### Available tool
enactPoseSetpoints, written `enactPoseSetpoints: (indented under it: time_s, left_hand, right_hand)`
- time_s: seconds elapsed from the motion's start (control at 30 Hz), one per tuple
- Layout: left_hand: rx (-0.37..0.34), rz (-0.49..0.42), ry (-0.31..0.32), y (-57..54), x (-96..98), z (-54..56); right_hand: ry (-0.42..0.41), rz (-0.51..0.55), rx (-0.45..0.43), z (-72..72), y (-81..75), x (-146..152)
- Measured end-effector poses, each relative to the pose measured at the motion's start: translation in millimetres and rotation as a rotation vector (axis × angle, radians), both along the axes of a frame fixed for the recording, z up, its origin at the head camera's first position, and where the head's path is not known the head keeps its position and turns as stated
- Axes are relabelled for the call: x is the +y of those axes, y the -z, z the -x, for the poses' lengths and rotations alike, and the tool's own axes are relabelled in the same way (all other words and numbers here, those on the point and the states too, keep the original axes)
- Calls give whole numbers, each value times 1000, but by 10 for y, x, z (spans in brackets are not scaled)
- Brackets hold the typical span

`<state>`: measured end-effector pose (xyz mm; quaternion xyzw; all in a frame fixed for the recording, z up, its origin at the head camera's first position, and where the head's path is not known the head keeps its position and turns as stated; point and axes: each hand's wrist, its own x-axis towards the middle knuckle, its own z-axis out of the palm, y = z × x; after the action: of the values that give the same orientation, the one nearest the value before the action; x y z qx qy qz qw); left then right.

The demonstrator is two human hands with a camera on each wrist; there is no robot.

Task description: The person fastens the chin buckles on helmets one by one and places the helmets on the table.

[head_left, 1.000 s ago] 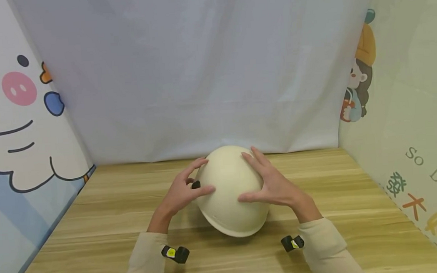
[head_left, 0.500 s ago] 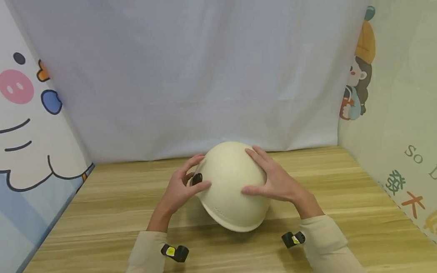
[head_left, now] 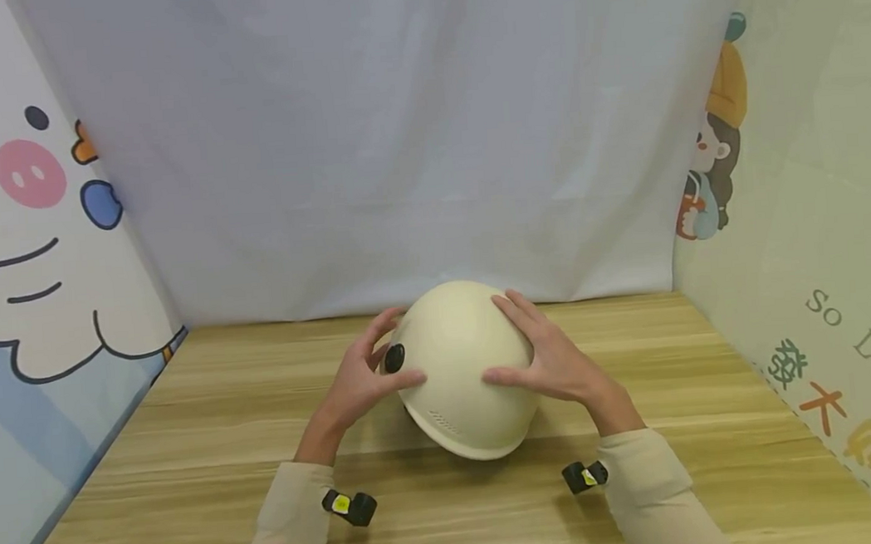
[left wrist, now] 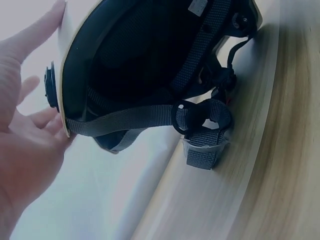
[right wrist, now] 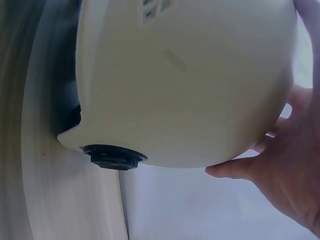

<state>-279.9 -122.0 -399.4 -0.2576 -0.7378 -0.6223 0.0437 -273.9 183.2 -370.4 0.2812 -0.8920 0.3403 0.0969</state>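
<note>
A cream helmet [head_left: 467, 370] sits in the middle of the head view, its rounded shell up and its rim tilted toward me. My left hand [head_left: 356, 381] grips its left side, thumb on the shell beside a round black knob [head_left: 394, 358]. On the opposite side my right hand [head_left: 556, 360] holds the shell between spread thumb and curved fingers. The left wrist view looks into the dark lining [left wrist: 135, 55], where a grey chin strap [left wrist: 130, 119] hangs down with its bunched end close over the table. Another black knob [right wrist: 115, 156] shows in the right wrist view.
A wood-grain table [head_left: 215, 468] lies beneath the helmet. Behind its far edge hangs a pale cloth [head_left: 412, 140]. Cartoon-printed panels [head_left: 813, 199] border both sides. A small black camera [head_left: 350, 506] is worn at each cuff.
The helmet has turned a little and shifted slightly away from me between both hands. More of the black knob and the vent slots at the front rim now show.
</note>
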Motion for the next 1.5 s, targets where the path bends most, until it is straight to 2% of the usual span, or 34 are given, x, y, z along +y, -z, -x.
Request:
enactPoseSetpoints:
  time_s: [0.1,0.2,0.37,0.53,0.67,0.9,1.3,1.4,1.5]
  left_hand:
    - [-31,30,-62,13,-9,-4]
    - [-77,34,-84,35,-24,0]
    - [-155,20,-79,51,-25,18]
    - [-177,15,-81,48,-12,34]
    - [-175,-32,-69,27,15,30]
    - [-148,-37,-108,46,55,40]
    - [-19,-74,-176,52,144,44]
    - [-4,-118,-149,49,149,41]
    - [7,-176,-89,46,143,30]
  right_hand:
    - [6,-6,-10,8,20,-2]
    - [6,-17,-16,13,31,-12]
    - [10,-19,-11,12,18,-14]
    - [8,-17,-3,7,-1,-7]
    - [18,-18,6,16,4,-2]
    - [22,-1,-4,11,19,10]
    - [23,51,-26,39,20,33]
    - [24,62,-33,33,9,27]
    - [24,79,-37,30,2,30]
